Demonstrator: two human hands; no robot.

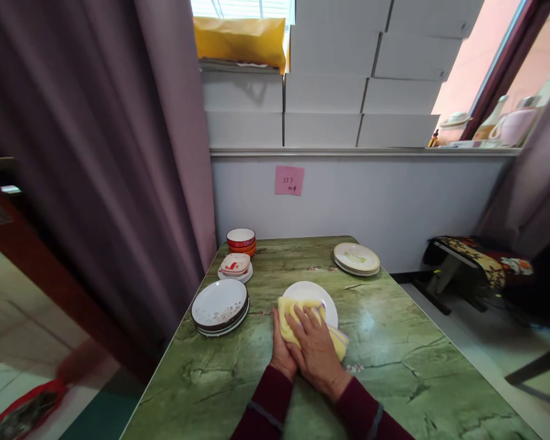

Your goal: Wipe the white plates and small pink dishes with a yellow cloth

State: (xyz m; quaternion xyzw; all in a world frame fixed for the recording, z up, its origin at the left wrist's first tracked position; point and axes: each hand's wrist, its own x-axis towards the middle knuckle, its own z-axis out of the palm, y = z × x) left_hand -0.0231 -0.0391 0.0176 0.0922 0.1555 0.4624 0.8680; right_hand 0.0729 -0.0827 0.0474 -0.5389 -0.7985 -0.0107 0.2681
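A white plate (314, 294) lies on the green marble table (394, 360) in front of me. A yellow cloth (288, 310) covers the plate's near edge. My right hand (318, 351) lies flat on the cloth with its fingers stretched out, pressing it onto the plate. My left hand (280, 353) is mostly hidden under the right one; it rests against the plate's near left rim, and its fingers do not show.
A stack of dark-rimmed plates (220, 305) sits at the left edge. Behind it are small square dishes (235, 266) and red bowls (241, 240). Patterned plates (356, 258) sit at the far right. A curtain (119, 153) hangs left; a stool (476, 263) stands right.
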